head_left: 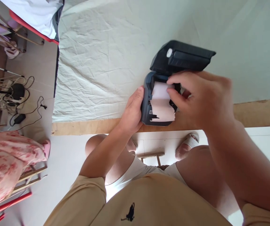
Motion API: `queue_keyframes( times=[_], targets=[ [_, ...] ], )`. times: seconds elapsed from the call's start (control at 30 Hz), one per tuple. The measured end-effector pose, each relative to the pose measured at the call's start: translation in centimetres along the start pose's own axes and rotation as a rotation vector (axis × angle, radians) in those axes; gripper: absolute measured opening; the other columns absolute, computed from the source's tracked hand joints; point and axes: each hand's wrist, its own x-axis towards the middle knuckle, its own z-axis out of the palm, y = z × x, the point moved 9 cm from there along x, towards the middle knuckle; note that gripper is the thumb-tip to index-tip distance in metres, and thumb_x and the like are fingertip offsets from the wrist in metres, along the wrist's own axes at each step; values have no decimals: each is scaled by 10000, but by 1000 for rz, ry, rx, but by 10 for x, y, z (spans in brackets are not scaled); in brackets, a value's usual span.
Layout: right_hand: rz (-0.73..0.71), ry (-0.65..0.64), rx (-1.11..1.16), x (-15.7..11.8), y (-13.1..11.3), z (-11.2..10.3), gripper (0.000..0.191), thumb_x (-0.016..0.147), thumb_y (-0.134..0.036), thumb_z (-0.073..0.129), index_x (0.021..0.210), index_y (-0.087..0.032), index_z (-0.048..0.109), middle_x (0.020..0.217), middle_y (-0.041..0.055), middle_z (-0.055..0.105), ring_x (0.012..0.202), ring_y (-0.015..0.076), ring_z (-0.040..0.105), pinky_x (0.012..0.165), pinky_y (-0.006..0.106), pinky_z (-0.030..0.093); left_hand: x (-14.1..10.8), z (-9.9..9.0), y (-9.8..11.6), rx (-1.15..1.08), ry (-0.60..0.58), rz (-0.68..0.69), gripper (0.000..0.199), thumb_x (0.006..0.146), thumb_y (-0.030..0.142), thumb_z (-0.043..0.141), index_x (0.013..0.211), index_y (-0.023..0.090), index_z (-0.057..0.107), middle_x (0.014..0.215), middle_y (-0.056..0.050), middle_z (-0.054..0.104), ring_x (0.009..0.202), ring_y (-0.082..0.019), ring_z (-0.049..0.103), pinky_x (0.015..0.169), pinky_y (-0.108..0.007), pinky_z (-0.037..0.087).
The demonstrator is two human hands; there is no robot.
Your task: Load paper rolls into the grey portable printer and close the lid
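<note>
A small dark printer-like device (146, 110) lies at the table's front edge with its black lid (184, 56) swung up and back. Inside its bay sits a roll of white paper (161, 102), whose torn end hangs toward me. My left hand (133, 110) grips the device's left side, thumb along the edge. Over the right side of the bay is my right hand (203, 94), its thumb and index finger bent close together at the roll's upper right. Whether those fingertips pinch the paper or only touch it cannot be made out.
A pale green cloth (97, 62) covers the table, with a bare wooden edge (83, 126) in front. Cables (14, 97) lie on the floor at left, near a chair draped with pink floral fabric (10, 163). White cloth (38, 15) is at the upper left.
</note>
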Motion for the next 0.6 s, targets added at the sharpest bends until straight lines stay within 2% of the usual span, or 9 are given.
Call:
queue_keyframes(
  times=[0.1, 0.17, 0.33, 0.43, 0.5, 0.6],
  targets=[
    [6, -80, -11, 0, -1, 3, 144, 1062, -306, 700, 987, -288, 822, 1136, 10, 896, 705, 176, 654, 589, 380, 327, -2, -2, 0, 6, 28, 1, 524, 1062, 748, 715, 899, 251, 698, 830, -12, 715, 1014, -244, 810, 938, -383, 691],
    [42, -109, 23, 0, -1, 4, 140, 1062, -308, 703, 981, -284, 815, 1188, 11, 887, 694, 166, 623, 596, 383, 293, -2, -1, 1, 5, 25, 10, 516, 1085, 737, 685, 939, 244, 727, 868, -16, 739, 960, -223, 792, 903, -369, 681],
    [63, -159, 36, -3, -4, 8, 123, 1040, -294, 707, 930, -274, 759, 1003, 4, 840, 665, 162, 531, 623, 380, 219, -1, 0, 2, 16, 28, 2, 544, 1088, 764, 660, 1010, 237, 775, 951, -33, 800, 1012, -236, 818, 973, -391, 693],
    [64, -178, 70, -4, 0, 12, 73, 970, -320, 779, 932, -299, 720, 763, -14, 708, 610, 159, 397, 656, 360, 209, -2, -2, 1, 25, 32, -14, 575, 1071, 798, 664, 987, 238, 762, 888, -24, 778, 943, -231, 818, 936, -396, 703],
    [83, -219, 103, -3, 3, 17, 115, 931, -330, 811, 977, -314, 706, 684, -31, 621, 587, 149, 321, 676, 349, 209, -1, -1, 0, 24, 23, -21, 580, 1063, 810, 665, 977, 244, 758, 857, -16, 778, 931, -232, 826, 923, -392, 716],
    [84, -257, 133, 2, 0, 18, 167, 899, -280, 798, 1034, -309, 704, 690, -43, 627, 564, 138, 363, 666, 351, 254, -1, 5, -2, -38, -40, -41, 602, 1060, 836, 634, 1008, 250, 763, 867, -32, 817, 1070, -284, 871, 978, -422, 739]
  ],
)
